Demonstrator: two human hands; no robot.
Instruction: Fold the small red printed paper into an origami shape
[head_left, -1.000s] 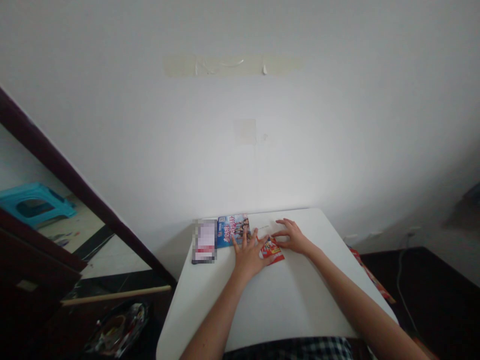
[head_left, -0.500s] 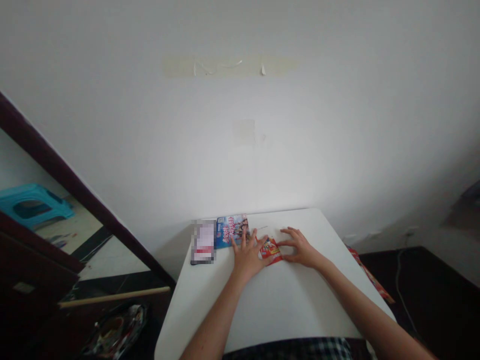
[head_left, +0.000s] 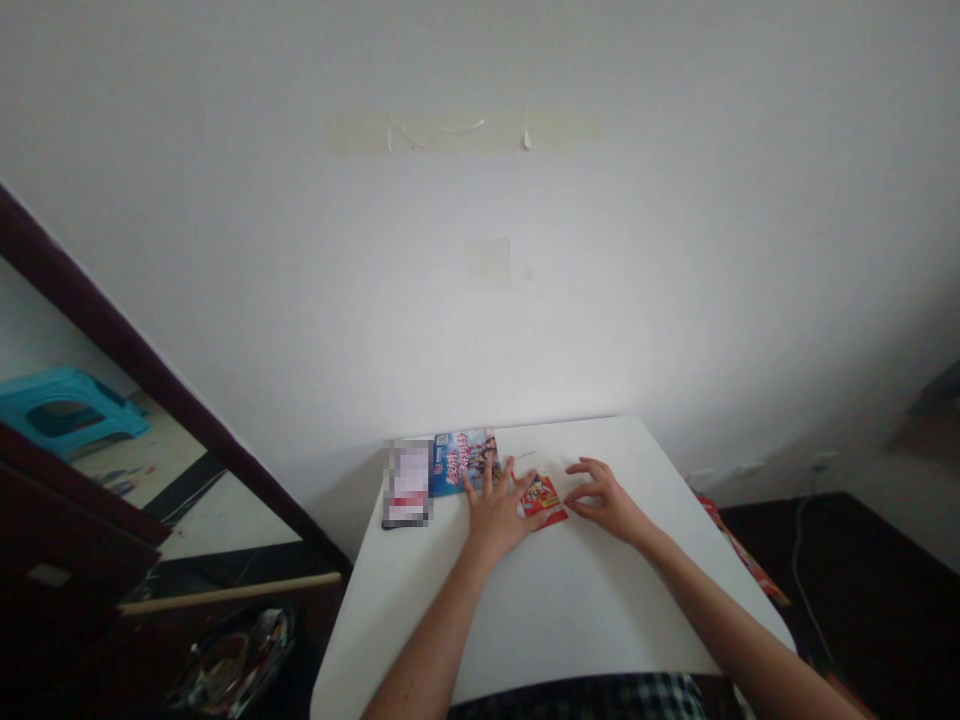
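Observation:
A small red printed packet (head_left: 546, 499) with a colourful cartoon-like picture lies flat on the white table (head_left: 570, 610). My left hand (head_left: 496, 508) rests spread out at its left side, with the thumb on the packet's lower part and the index fingertip at its upper left. Its other fingertips reach the lower right of a blue printed leaflet (head_left: 459, 464). At the packet's right edge, my right hand (head_left: 606, 500) brings thumb and a finger close together in a pinch, while the index finger sits higher and apart. How much of the edge is pinched is too small to make out.
Left of the leaflet lies a phone-like object (head_left: 408, 484), blurred by pixels. The white wall (head_left: 480, 340) rises behind the table. At lower left stand a cluttered dark bin (head_left: 229, 660) and a mirror edge (head_left: 150, 360) showing a blue stool (head_left: 71, 410).
My right thumb and finger have closed towards each other at the packet's right edge. My left hand stays where it was.

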